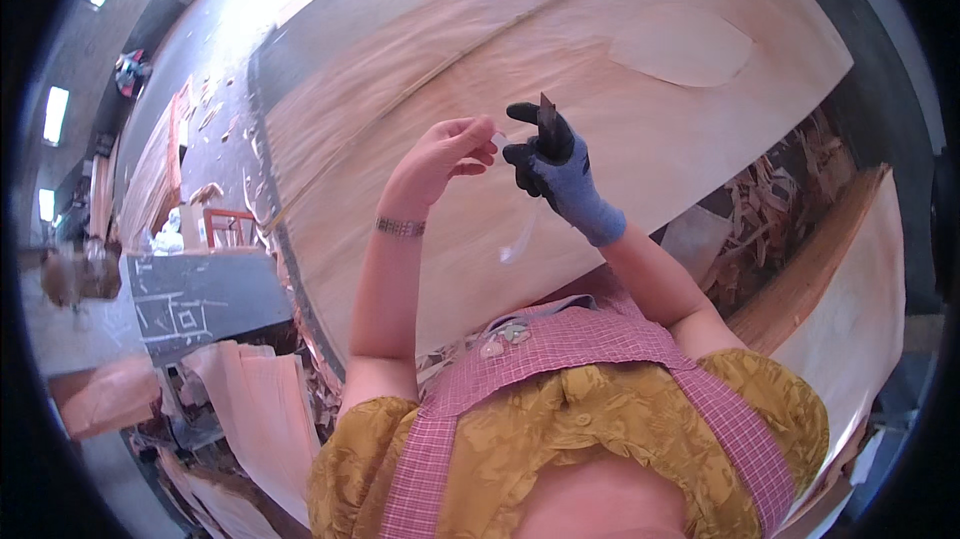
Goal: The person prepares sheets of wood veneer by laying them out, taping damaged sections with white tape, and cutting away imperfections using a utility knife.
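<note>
Fingers [520, 155] (gloved) hold a blade [546, 113] over open sheet [640, 129], inside its edges.

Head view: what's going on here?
A person works over a broad pale-brown sheet. The bare left hand appears to pinch a small translucent piece; the gloved right hand holds a dark blade-like tool, tip away from the body. A pale, translucent strip shows nearer the body; whether it joins the piece is unclear.

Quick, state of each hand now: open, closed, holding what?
Left hand: closed, fingers seemingly pinching a thin pale strip.
Right hand, gloved: partly closed, holding a dark blade-like tool.
</note>
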### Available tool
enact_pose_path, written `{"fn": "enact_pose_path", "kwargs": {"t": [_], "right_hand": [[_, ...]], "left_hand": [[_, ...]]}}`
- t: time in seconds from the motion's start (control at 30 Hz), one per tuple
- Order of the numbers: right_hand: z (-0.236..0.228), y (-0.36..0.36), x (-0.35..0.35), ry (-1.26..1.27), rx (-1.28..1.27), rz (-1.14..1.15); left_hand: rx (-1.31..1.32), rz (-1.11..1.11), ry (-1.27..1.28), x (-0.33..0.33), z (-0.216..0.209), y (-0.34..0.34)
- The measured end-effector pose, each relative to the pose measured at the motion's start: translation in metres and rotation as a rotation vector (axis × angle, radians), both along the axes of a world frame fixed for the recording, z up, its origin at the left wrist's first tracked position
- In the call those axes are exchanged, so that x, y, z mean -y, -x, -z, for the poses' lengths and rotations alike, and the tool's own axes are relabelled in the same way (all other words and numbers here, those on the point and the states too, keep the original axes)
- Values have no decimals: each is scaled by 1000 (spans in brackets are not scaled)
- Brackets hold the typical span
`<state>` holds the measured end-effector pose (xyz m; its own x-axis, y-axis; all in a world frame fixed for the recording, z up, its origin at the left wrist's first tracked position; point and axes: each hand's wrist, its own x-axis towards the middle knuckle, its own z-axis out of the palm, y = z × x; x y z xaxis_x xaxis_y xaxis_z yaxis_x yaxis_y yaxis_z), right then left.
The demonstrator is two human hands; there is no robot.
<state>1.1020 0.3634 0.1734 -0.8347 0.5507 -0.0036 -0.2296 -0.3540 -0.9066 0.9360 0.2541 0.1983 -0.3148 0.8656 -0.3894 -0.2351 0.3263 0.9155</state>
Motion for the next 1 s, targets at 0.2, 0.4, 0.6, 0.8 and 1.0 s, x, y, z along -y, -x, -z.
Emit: {"fn": "enact_pose_path", "kwargs": {"t": [0.2,0.4,0.6,0.8,1.0], "right_hand": [[75,-42,-127,52,201,144],[183,-93,-276,165,450,163],[213,-82,-324,352,566,71],[208,-82,-332,359,634,9],[203,-87,-397,-1087,898,-54]], "left_hand": [[-364,139,59,-175,78,-16],[-969,-22,273,-376,180,-7],[-1148,56,551,-416,205,-7],[-1548,158,-80,-355,242,-43],[-1547,237,12,-353,232,-60]]}}
